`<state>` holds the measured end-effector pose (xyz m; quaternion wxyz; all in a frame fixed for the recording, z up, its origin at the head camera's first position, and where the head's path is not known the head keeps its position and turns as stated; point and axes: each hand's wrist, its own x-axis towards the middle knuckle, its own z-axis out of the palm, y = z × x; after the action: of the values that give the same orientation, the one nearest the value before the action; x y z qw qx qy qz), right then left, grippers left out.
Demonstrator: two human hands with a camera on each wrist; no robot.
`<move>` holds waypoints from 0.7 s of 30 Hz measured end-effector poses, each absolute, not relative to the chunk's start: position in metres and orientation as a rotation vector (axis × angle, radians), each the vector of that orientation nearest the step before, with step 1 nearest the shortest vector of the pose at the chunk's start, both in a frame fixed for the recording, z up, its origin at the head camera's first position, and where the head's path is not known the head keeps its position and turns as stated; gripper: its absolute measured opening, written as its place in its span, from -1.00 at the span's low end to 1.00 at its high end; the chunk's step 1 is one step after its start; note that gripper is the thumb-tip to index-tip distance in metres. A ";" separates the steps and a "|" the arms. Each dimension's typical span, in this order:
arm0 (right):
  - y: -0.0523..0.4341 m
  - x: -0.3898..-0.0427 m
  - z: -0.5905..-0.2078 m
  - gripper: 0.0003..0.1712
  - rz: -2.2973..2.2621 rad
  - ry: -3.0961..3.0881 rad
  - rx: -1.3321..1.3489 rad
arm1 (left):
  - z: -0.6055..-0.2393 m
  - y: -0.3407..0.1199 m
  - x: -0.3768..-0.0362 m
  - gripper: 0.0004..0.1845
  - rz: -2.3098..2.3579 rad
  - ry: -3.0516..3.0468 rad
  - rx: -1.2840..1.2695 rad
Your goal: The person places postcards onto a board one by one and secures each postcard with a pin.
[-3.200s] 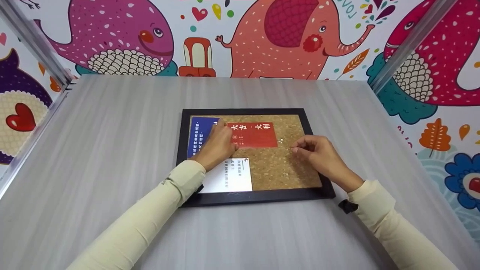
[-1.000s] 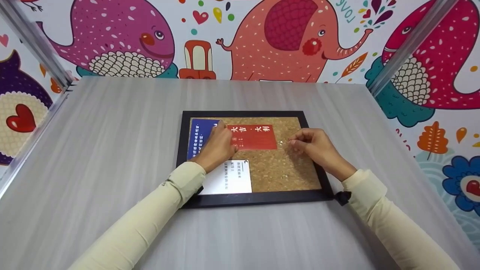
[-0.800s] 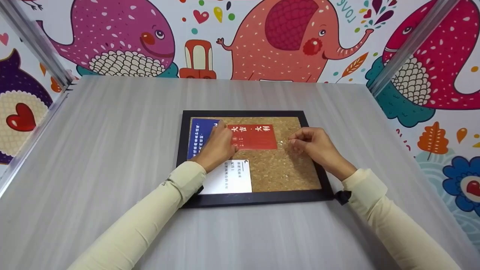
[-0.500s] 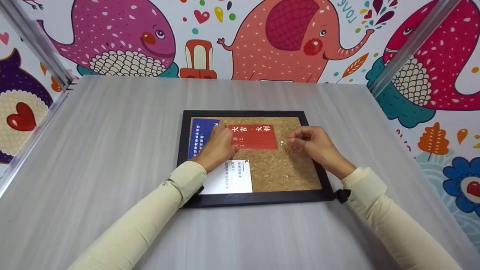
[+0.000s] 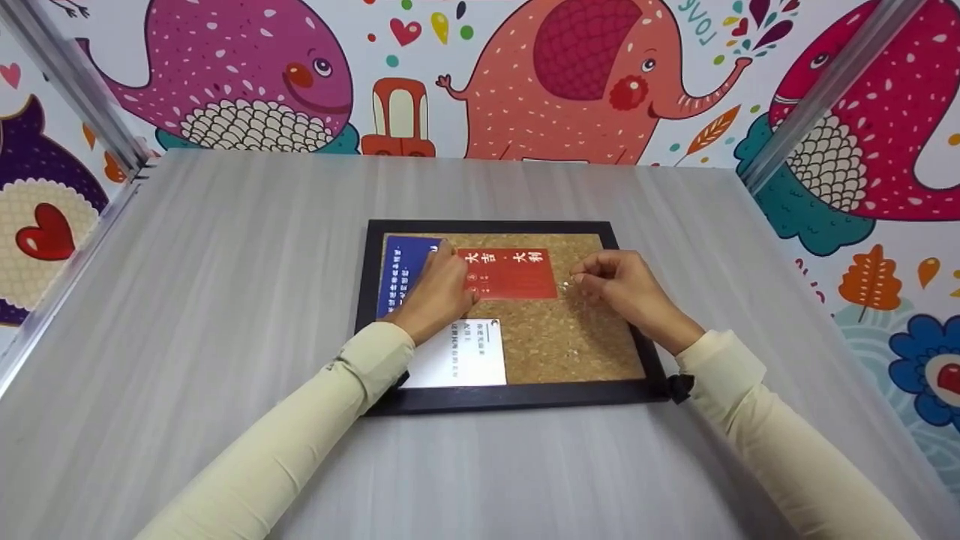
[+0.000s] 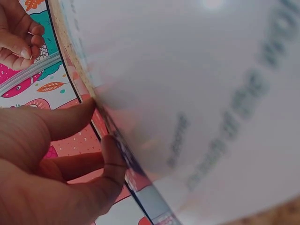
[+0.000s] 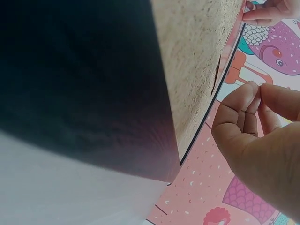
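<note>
My left hand (image 5: 439, 289) reaches over the corkboard (image 5: 570, 322), its fingertips and thumb pressing around the left end of a red card (image 5: 517, 274) with white characters. A blue card (image 5: 397, 274) lies to its left, partly hidden by that hand. Below them is a white printed card (image 5: 480, 360). My right hand (image 5: 622, 285), thumb and index finger pinched together, hovers at the right end of the red card. Between those fingertips is a tiny pin-like thing, too small to make out clearly. Small clear bits (image 5: 565, 286) glint on the cork beside them.
The corkboard's black frame (image 5: 487, 397) lies on a grey wood-grain table (image 5: 225, 300). Another small clear bit (image 5: 574, 351) sits lower on the cork. Behind stands a wall (image 5: 705, 75) printed with cartoon animals, with metal posts (image 5: 832, 97) at the corners.
Over the last few seconds my right hand has moved up and left, closer to the red card's right end. My left hand has stayed in place on the cards.
</note>
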<state>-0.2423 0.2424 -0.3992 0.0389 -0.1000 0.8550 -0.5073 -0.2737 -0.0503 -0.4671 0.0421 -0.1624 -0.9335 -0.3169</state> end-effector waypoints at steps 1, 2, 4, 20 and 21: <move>0.242 -0.243 -0.399 -0.88 -1.554 2.624 -0.314 | -0.468 -0.050 -0.274 -0.77 -0.953 -2.859 -0.500; 0.241 -0.243 -0.399 -0.88 -1.556 2.624 -0.316 | -0.469 -0.050 -0.275 -0.76 -0.931 -2.863 -0.503; 0.241 -0.243 -0.399 -0.87 -1.564 2.617 -0.316 | -0.470 -0.050 -0.276 -0.76 -0.897 -2.869 -0.501; 0.239 -0.249 -0.398 -0.85 -1.532 2.635 -0.296 | -0.472 -0.049 -0.277 -0.80 -0.871 -2.861 -0.496; 0.239 -0.249 -0.398 -0.85 -1.529 2.637 -0.297 | -0.472 -0.049 -0.277 -0.80 -0.874 -2.861 -0.494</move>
<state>-0.2491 0.2387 -0.3980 0.0394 -0.0968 0.8603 -0.4989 -0.2767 -0.0494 -0.4720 0.0548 -0.1627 -0.9421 -0.2879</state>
